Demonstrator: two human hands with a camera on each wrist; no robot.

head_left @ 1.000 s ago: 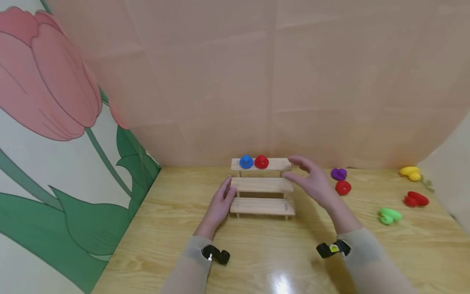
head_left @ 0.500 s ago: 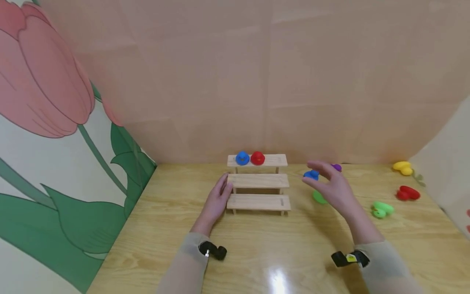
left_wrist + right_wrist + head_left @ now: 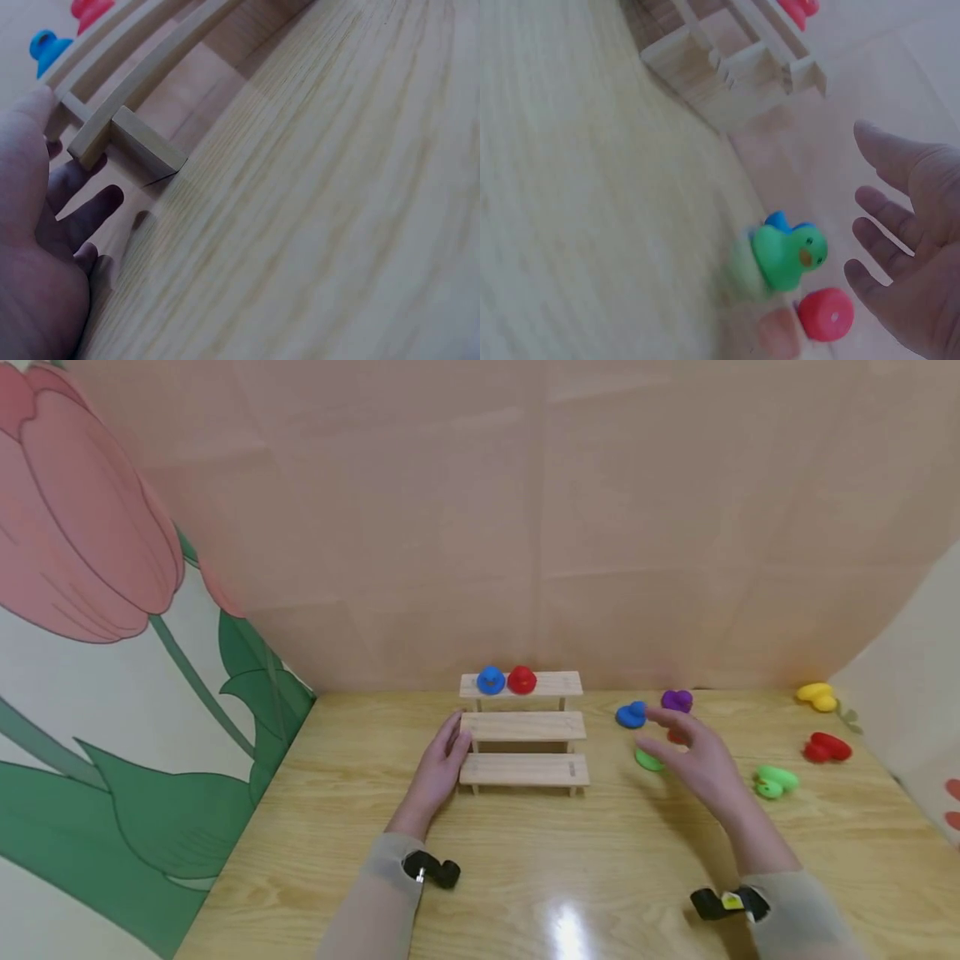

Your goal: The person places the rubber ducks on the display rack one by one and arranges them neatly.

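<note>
A three-step wooden rack (image 3: 523, 727) stands on the table, with a blue rubber duck (image 3: 491, 681) and a red rubber duck (image 3: 522, 680) on its top step. My left hand (image 3: 437, 768) rests against the rack's left end; in the left wrist view its fingers (image 3: 94, 214) lie loosely extended beside the lowest step. Over the group of ducks to the rack's right hovers my right hand (image 3: 701, 768), thumb and fingers apart, holding nothing. Nearest it are a green duck (image 3: 784, 259), a blue duck (image 3: 631, 715) and a red duck (image 3: 826, 315), partly hidden in the head view.
A purple duck (image 3: 677, 700) lies near the back edge. Farther right lie a yellow duck (image 3: 817, 697), a red duck (image 3: 827, 747) and a light green duck (image 3: 776, 782). A pink-beige cloth (image 3: 390, 527) hangs behind the table (image 3: 510, 877).
My right hand has moved right, away from the rack's top end to above the loose ducks. The left hand stays at the rack. The head view has shifted slightly.
</note>
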